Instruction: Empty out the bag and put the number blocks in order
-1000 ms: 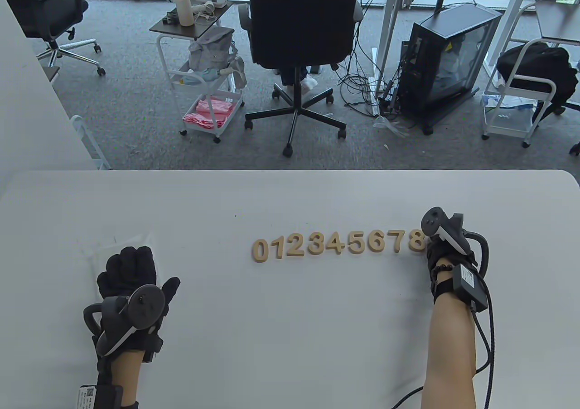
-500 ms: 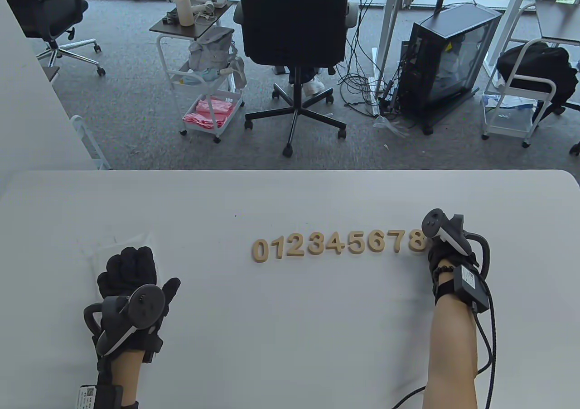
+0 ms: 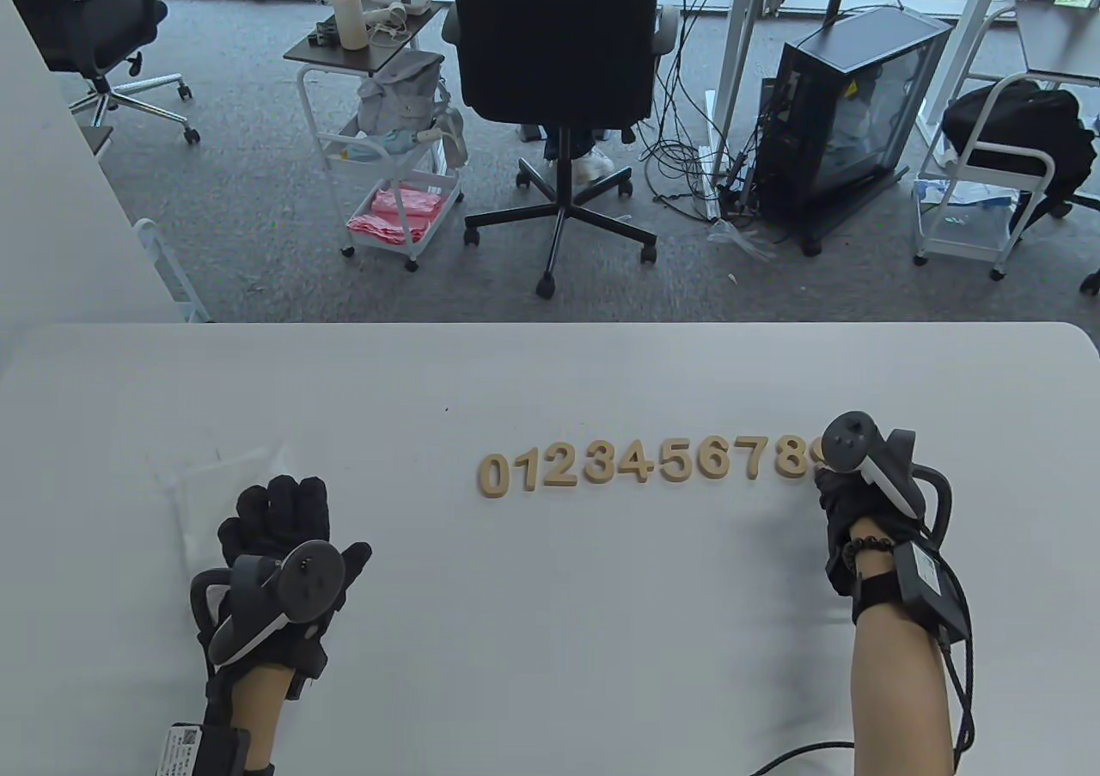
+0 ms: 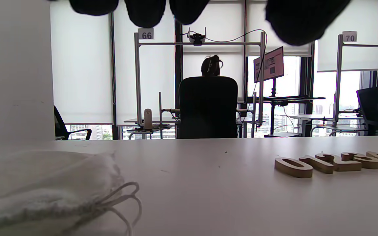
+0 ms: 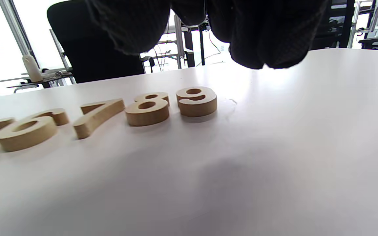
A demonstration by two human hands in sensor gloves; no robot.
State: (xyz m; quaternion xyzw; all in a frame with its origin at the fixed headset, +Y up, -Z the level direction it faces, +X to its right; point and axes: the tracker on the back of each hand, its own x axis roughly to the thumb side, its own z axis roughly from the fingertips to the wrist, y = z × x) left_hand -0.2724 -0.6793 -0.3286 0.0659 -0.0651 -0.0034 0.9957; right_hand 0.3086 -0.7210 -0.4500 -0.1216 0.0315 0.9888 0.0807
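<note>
Wooden number blocks (image 3: 644, 464) lie in a row reading 0 to 9 on the white table (image 3: 550, 638). The 9 (image 5: 197, 100) lies at the right end next to the 8 (image 5: 148, 111). In the table view the 9 is partly hidden by my right hand's tracker. My right hand (image 3: 832, 488) hovers just behind the 9, fingers (image 5: 261, 36) free and holding nothing. The empty white drawstring bag (image 3: 215, 484) lies flat at the left and also shows in the left wrist view (image 4: 44, 183). My left hand (image 3: 288, 510) is at the bag's right edge, holding nothing. The 0 (image 4: 292, 167) lies to its right.
The table's far edge (image 3: 550, 324) runs across the middle of the table view. Beyond it a black office chair (image 3: 559, 54), a white cart (image 3: 395, 166) and a computer case (image 3: 851, 114) stand on the floor.
My right hand drew back toward me and to the right, uncovering part of the 9. My left hand shifted right and toward me, off the bag.
</note>
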